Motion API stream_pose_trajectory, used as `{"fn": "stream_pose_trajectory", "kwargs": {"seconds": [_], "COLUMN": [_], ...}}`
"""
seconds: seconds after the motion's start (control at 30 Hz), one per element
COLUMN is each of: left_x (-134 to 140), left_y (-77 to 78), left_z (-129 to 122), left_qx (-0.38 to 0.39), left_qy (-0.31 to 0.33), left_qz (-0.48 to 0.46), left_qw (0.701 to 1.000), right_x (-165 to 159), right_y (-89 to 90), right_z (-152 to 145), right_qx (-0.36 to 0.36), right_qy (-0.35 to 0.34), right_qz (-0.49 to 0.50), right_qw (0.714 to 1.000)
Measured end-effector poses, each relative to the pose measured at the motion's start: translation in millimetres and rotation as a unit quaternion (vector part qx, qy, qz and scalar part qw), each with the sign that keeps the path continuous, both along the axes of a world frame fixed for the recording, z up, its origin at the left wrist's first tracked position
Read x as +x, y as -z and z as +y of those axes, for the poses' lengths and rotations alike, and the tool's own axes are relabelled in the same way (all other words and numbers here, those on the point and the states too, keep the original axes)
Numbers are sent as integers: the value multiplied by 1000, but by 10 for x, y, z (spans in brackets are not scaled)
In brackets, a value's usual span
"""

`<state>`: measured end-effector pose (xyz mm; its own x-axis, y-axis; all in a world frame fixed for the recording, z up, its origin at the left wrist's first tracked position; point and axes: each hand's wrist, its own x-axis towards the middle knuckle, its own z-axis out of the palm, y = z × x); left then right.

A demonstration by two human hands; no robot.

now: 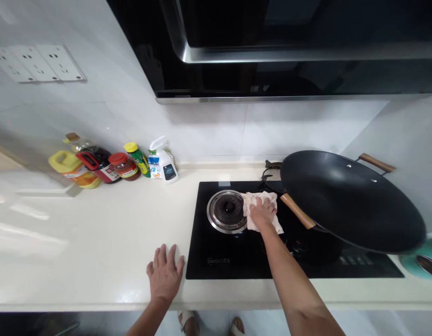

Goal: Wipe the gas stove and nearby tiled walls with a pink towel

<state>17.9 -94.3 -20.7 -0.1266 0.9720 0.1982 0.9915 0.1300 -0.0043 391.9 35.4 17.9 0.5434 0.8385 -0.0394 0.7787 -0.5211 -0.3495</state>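
Observation:
Pressed down on a pale pink cloth (251, 225), my right hand (263, 212) grips it against the black glass cooktop (233, 249). The cloth lies bunched just right of the left burner (227, 211) and touches its metal ring. My left hand (165, 275) rests on the white countertop (114, 242), fingers spread, holding nothing, close to the cooktop's left edge. A large black wok (345, 200) with wooden handles sits tilted over the right side of the cooktop, hiding most of the burner beneath.
Against the wall stand a white spray bottle (168, 165), a green bottle with yellow cap (139, 161), a red-lidded jar (125, 167), a dark sauce bottle (103, 165) and a yellow jug (76, 170). A range hood (289, 79) hangs above. A teal container (421, 256) stands right.

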Motion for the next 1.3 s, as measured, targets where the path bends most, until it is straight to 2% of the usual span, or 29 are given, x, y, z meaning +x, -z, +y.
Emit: {"fn": "stream_pose_trajectory", "kwargs": {"seconds": [0.07,0.17,0.37,0.47,0.53,0.7,0.83,0.97,1.07,1.2,1.3], "left_x": [3,3,-4,-8,-9,-5,-1,-1,-3,0,8], "left_y": [0,4,-4,-16,-26,-54,-62,-57,-55,-62,-77], "left_z": [2,7,17,21,25,42,55,64,65,60,57], "left_qx": [3,7,1,4,5,-8,-12,-10,-11,-8,-6], "left_qy": [2,6,9,10,11,10,12,9,9,6,8], "left_qz": [-4,-2,3,6,8,3,-8,-13,-13,-12,-10], "left_qw": [1000,1000,1000,1000,1000,1000,1000,1000,1000,1000,1000], "right_x": [-106,-449,-1256,-1381,-1285,-744,-574,-575,-398,149,673], "right_y": [28,129,349,406,425,392,367,486,609,705,751], "right_z": [-133,-499,-1337,-1560,-1583,-1318,-1234,-1577,-1971,-2408,-2601], "right_qx": [-1,16,110,155,178,175,165,203,234,235,214], "right_qy": [-5,-37,-201,-278,-287,-171,-148,-209,-242,-233,-174], "right_qz": [-8,-30,-51,-34,-21,-19,-20,-18,-7,1,-19], "right_qw": [1000,999,972,947,941,970,975,956,942,944,961]}}
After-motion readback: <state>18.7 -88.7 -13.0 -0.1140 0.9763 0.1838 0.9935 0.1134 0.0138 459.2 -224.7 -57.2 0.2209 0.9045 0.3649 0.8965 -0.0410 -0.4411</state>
